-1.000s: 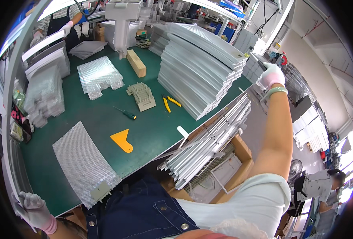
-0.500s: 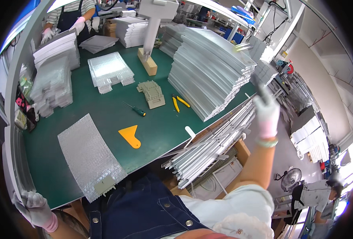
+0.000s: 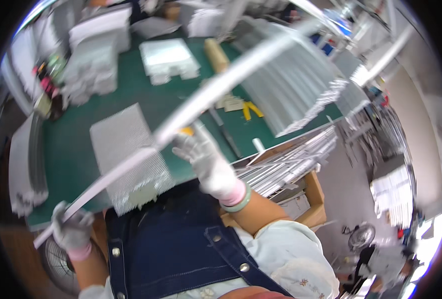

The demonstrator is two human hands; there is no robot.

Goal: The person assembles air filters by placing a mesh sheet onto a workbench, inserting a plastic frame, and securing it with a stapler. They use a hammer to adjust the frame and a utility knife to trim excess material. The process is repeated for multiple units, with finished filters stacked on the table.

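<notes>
A long white strip (image 3: 113, 172) crosses the view slantwise, from low at my left up toward the far right. My left hand (image 3: 73, 226), in a white glove with a pink cuff, is closed around its lower end. Beside the middle of the strip, my gloved right hand (image 3: 206, 162) has its fingers apart; whether they touch the strip I cannot tell. An orange patch (image 3: 186, 131) shows just beyond those fingers. Under the strip lies a bubble-textured grey sheet (image 3: 121, 132) with a beige plastic piece (image 3: 143, 195) on its near end. A long dark narrow thing (image 3: 224, 133) lies to the right.
Yellow-handled pliers (image 3: 252, 110) lie on the green table (image 3: 64, 149) before a tall stack of grey sheets (image 3: 285, 79). More wrapped stacks (image 3: 93, 65) stand at far left. Right of the table edge are bundled white strips (image 3: 290, 157). A person (image 3: 380, 266) is at lower right.
The strip has swung from the left side to slant across the table, still in my left hand. My right hand has come back from the far right to its middle. The view has shifted.
</notes>
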